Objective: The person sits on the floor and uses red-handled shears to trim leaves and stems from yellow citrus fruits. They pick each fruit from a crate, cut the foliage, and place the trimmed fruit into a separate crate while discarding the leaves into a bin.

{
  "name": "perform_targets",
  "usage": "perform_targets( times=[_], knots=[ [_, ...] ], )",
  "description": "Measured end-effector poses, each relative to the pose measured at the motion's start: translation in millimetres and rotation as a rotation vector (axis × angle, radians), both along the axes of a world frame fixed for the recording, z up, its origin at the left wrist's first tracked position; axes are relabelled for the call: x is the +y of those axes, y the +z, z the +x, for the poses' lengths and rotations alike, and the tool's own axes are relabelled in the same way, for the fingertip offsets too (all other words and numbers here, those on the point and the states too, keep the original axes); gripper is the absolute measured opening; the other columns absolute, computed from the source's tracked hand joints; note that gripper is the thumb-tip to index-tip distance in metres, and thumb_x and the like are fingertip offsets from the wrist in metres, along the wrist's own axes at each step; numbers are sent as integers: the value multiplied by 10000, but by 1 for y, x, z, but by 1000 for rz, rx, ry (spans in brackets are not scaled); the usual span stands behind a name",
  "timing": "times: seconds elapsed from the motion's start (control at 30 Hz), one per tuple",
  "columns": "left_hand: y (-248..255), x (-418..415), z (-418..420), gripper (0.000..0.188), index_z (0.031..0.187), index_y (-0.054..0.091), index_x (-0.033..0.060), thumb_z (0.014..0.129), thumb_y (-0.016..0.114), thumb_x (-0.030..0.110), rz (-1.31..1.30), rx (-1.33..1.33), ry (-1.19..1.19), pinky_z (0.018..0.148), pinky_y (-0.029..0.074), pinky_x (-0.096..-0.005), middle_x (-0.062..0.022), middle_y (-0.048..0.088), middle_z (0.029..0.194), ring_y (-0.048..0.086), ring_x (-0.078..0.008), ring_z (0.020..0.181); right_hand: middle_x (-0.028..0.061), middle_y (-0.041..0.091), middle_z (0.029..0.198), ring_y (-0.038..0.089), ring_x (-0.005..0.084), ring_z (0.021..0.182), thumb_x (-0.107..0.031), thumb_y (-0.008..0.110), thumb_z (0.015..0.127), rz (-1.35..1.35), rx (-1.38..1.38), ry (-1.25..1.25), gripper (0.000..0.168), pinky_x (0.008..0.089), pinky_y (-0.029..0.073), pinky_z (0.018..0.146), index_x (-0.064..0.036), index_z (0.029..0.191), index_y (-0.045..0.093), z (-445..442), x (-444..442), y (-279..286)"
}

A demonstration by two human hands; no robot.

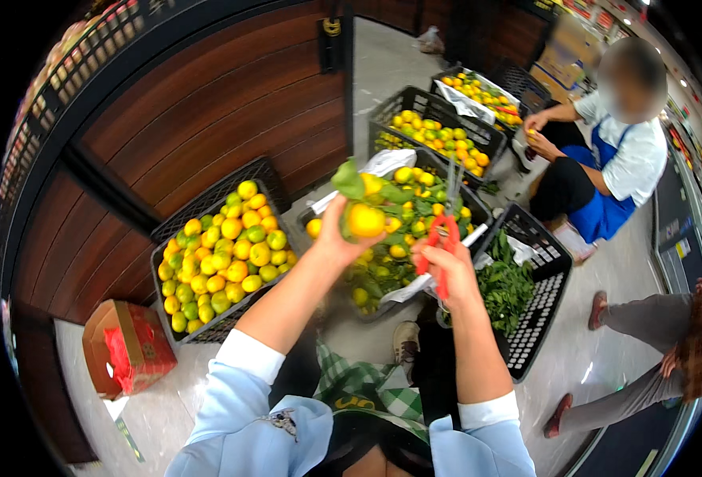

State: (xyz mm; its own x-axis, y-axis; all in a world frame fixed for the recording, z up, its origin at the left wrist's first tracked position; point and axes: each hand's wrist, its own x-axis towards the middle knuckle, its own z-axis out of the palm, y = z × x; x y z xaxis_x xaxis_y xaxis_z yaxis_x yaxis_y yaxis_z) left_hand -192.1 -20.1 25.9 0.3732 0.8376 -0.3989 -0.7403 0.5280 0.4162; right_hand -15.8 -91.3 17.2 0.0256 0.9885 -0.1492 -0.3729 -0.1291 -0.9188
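My left hand (340,234) holds yellow-orange mandarins (366,220) with green leaves attached, raised over a black plastic crate lined with white sheeting. Leafy mandarins (397,251) fill that crate. In my right hand (457,275) is a pair of red-handled scissors (442,229), long metal blades pointing away from me. How far the blades are apart is hard to tell from blur. To the left, another black crate (193,338) is heaped with green and orange mandarins (223,256) without leaves. Cut green leaves (502,286) lie in a black crate (545,313) on the right.
Farther back stand more crates of mandarins (437,136). A co-worker in a blue apron (595,194) sits at the right, handling a fruit. Another person's legs (637,364) are at the lower right. A cardboard box (151,352) holds something red. Wood panelling (226,95) borders the left.
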Motion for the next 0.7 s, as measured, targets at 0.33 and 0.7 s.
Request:
perform_targets(
  times=[0.33,0.7],
  knots=[
    [-2,3,-17,411,1086,516,99,789,481,382,225,-267,-204,673,429,-386,-138,553,1050,538,-297,856,140,546,794,539,232,690,-41,632,637,406,-1032,-226,407,299,418,648,45,1017,513,-7,-13,13],
    [7,-6,-25,387,1091,504,77,835,445,361,312,-229,-253,669,454,-410,-115,570,1024,562,-306,840,146,516,830,491,314,768,22,640,518,681,-1565,-347,486,385,374,673,27,987,512,8,-10,10]
  ],
)
